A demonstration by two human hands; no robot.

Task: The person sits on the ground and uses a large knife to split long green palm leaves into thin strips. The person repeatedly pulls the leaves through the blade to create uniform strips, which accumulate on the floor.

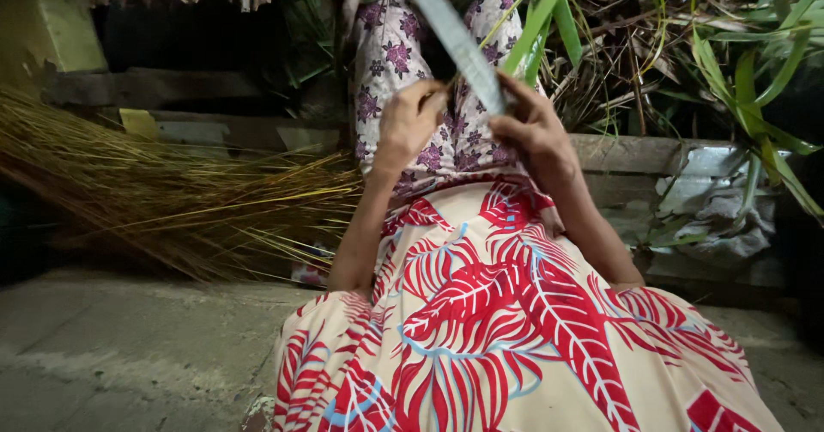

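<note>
Two hands on one long leaf

We have both hands up at the centre of the frame, above our knees in purple-flowered cloth (390,63). Our left hand (410,121) is curled into a loose fist against the lower end of a long palm leaf (455,41), and we cannot tell exactly what it pinches. Our right hand (532,127) is closed on the leaf, fingers wrapped at its edge. That leaf runs as a flat, pale grey-green strip slanting to the top centre, where green blades (541,15) fan out. No readable label anywhere; a small red-and-white wrapper (311,270) lies at centre left on the concrete floor (137,346). A heap of thin yellow-brown leaf ribs (163,196) fills the left. Red-leaf patterned fabric (506,329) covers our lap below.
</note>
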